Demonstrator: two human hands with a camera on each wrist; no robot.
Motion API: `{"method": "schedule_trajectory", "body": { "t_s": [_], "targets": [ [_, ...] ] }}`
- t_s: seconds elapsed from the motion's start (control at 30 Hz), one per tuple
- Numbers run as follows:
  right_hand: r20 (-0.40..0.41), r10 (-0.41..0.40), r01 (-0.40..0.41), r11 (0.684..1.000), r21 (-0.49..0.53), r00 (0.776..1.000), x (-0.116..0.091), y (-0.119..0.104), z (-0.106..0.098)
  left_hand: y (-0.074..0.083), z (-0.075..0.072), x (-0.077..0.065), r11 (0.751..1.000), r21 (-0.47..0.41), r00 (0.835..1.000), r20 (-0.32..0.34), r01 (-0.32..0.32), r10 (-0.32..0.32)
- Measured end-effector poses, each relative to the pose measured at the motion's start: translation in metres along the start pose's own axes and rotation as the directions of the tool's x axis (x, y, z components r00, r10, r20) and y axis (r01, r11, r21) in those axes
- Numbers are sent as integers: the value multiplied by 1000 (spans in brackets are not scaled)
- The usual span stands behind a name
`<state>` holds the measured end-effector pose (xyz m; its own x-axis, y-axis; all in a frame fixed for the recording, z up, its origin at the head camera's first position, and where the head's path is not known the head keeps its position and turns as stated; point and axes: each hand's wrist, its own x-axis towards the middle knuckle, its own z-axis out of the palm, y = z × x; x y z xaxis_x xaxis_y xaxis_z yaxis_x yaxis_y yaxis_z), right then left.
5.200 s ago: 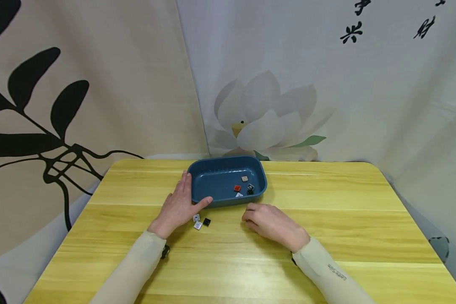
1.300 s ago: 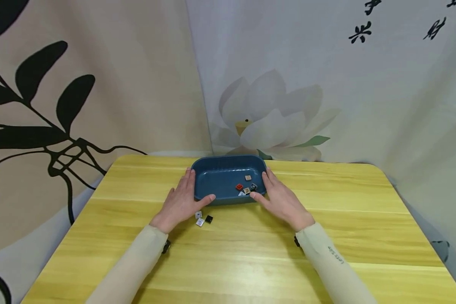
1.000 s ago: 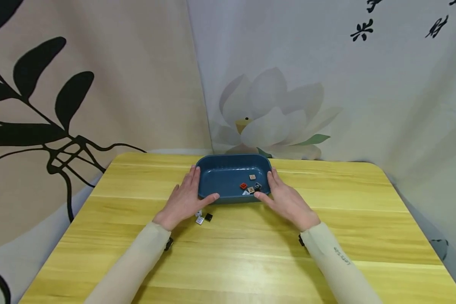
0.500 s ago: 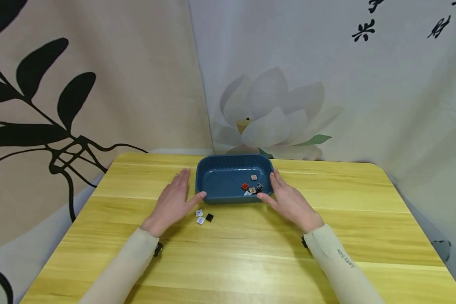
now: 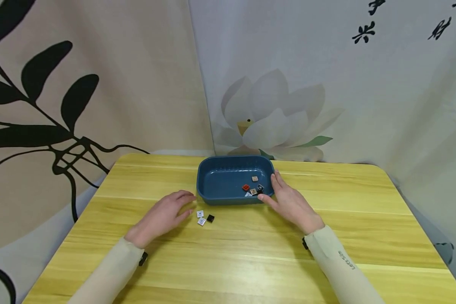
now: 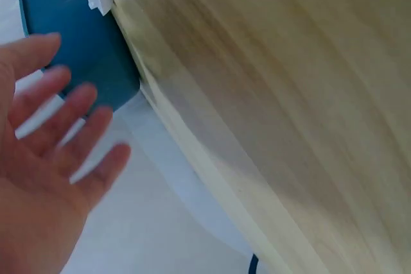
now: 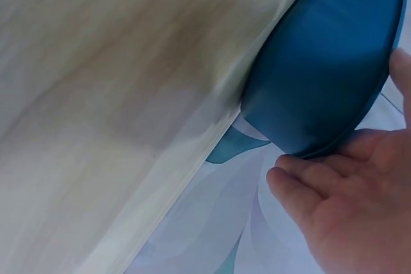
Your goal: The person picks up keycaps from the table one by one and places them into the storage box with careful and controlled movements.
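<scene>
Three small square pieces point(image 5: 201, 221) sit lower centre of frame, below the blue tray point(image 5: 220, 182). Left hand point(image 5: 161, 216) has come off the tray, fingers loosely bent, holding nothing, near the pieces; only right hand point(image 5: 293, 207), thumb spread, touches the tray's right end.

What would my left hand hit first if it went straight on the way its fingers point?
Probably the tray, at its near left corner. The white tiles look just nearer you than the line of your left hand. Fingertip height is hard to judge.
</scene>
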<state>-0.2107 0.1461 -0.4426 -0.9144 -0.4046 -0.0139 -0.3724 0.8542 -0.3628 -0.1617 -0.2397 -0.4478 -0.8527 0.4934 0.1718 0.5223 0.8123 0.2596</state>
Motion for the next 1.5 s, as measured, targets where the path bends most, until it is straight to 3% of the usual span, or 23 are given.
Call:
{"method": "schedule_trajectory", "body": {
  "t_s": [0.13,0.27,0.47,0.87,1.17,1.5],
  "targets": [
    [4,6,-6,1000,6,1000,0,0,0,1,3,-2,990,4,989,53,-140,139],
    [9,14,-14,1000,10,1000,0,-2,0,1,7,-1,970,-25,968,56,-243,244],
    [13,23,-23,1000,9,1000,0,-3,1,5,14,2,946,-40,943,70,-323,325],
    [9,13,-13,1000,17,1000,-1,-2,2,9,18,7,952,0,947,94,-308,306],
    [0,8,-8,1000,12,1000,-2,-2,1,9,17,7,973,1,968,98,-232,231],
    [-5,14,-14,1000,15,1000,-1,0,0,9,16,5,978,-6,977,44,-208,208]
  ]
}}
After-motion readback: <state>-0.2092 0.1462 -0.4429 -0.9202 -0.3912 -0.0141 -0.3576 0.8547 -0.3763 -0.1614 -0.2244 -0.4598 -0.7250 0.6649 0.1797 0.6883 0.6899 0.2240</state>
